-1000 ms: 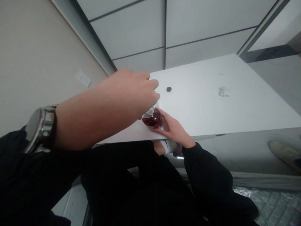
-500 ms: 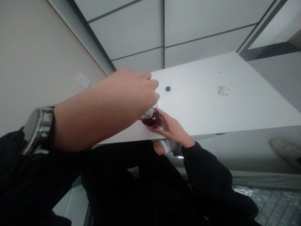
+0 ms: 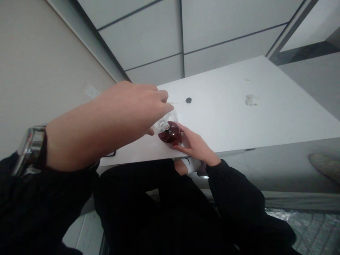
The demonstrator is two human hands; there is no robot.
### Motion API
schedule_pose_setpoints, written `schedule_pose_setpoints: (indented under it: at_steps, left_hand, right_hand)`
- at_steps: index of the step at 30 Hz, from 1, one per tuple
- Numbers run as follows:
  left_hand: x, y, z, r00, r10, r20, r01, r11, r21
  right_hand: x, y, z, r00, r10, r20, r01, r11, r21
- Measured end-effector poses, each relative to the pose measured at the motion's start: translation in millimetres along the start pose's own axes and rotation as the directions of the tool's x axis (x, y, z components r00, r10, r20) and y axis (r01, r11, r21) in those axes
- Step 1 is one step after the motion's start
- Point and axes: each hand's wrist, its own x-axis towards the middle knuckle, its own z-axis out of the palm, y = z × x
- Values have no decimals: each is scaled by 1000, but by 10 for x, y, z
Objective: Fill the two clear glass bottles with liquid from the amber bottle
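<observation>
Near the table's front edge stands a round glass bottle [image 3: 170, 134] of dark red liquid. My right hand [image 3: 192, 143] is curved around its right side, thumb and fingers gripping it. My left hand [image 3: 140, 106], with a metal watch on the wrist, is above and left of the bottle. Its fingers are closed on a clear, see-through piece [image 3: 172, 115] with a ring-like opening, right at the bottle's top. My left hand hides part of this piece, so I cannot tell its kind. A small dark round cap [image 3: 188, 100] lies behind the bottle.
The white table [image 3: 217, 120] stretches to the right, with a whitish crumpled bit [image 3: 251, 100] on it. A dark-edged flat object [image 3: 111, 154] shows from under my left forearm. Panelled doors [image 3: 154, 46] stand behind the table, and a wall socket [image 3: 92, 91] is at left.
My left hand has shifted left and tilted, baring more of the clear piece and the bottle's top. The dark-edged object has come into view. My right hand keeps its hold.
</observation>
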Motion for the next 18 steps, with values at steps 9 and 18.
schedule_pose_setpoints:
  at_steps: [9,18]
  left_hand:
    - [33,60,-91,994,0,108,-12,993,114]
    - [35,17,-49,997,55,57,-62,992,112]
  right_hand:
    - [17,-26,26,1000,-2,-7,2,1000,-1]
    - [11,-17,18,1000,-5,-1,5,1000,1]
